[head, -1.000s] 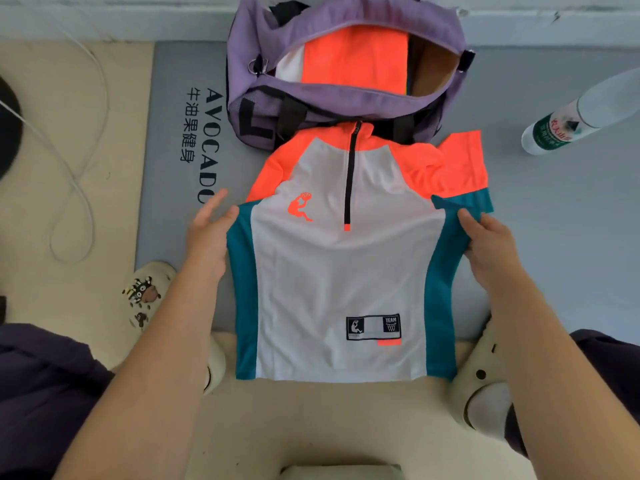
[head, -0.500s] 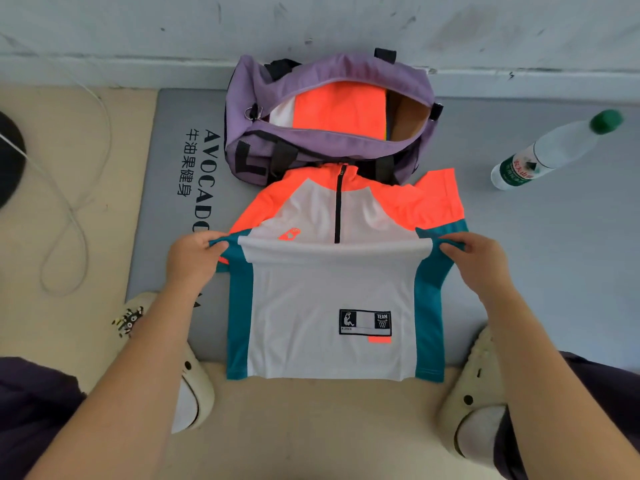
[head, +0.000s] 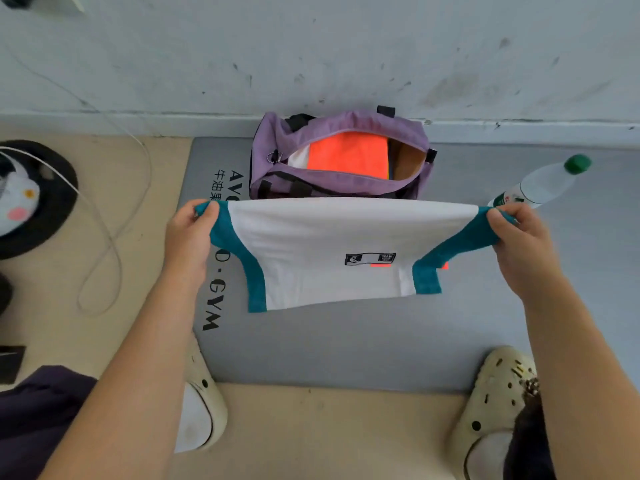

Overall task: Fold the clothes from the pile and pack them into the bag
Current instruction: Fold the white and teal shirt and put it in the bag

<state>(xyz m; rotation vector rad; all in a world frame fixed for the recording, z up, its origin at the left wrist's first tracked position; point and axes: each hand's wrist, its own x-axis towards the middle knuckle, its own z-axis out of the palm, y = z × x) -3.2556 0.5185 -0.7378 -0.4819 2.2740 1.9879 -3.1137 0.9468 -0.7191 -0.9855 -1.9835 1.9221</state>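
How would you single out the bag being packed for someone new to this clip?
Look where the grey gym mat meets the wall. The purple duffel bag sits there, unzipped, with orange fabric showing inside. Nothing else nearby is purple.

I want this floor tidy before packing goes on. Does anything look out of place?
The water bottle lies on its side on the mat, right of the bag. A loose white cable loops over the floor at left. Nothing is spilled.
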